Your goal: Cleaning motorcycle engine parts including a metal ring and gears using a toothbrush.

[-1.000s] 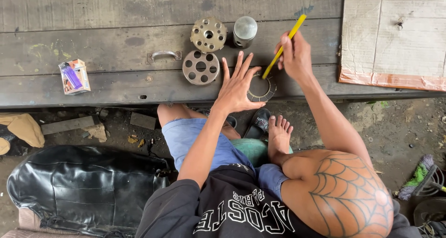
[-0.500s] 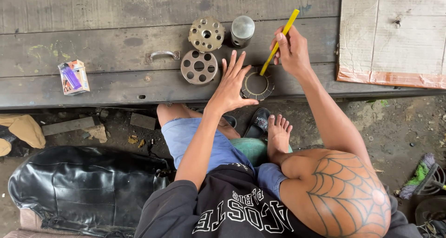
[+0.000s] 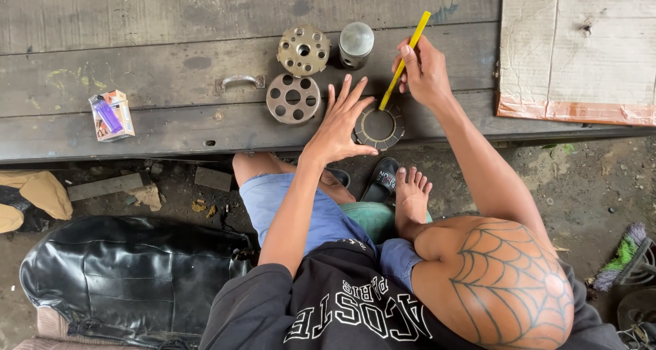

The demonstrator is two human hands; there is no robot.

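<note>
**Yellow tool at a metal ring on the grey planks**

The person sits low in front of a platform of grey wooden planks (image 3: 137, 56). The left hand (image 3: 339, 121) lies flat on the wood with the fingers spread wide open, gripping nothing; its thumb and the edge of the palm touch the left side of a round metal ring (image 3: 379, 126), which lies on the plank near the front edge. The right hand (image 3: 424, 70) is closed around a thin yellow tool (image 3: 404, 60), held like a pen. The tool is tilted, and its lower tip meets the upper rim of the ring; I cannot tell if it is a pencil or a small file.

Just left of the spread hand lies a round metal disc with holes (image 3: 293, 99), and a second disc with holes (image 3: 303, 49) lies behind it. Beside this one stands a short grey cylinder, like a piston (image 3: 355, 44). A metal handle (image 3: 239, 82) is fixed on the plank further left, and a small packet with a purple lighter (image 3: 111, 115) lies well apart. A cardboard sheet (image 3: 581, 49) covers the right part. On the ground at the left lies a black seat (image 3: 130, 278).
</note>
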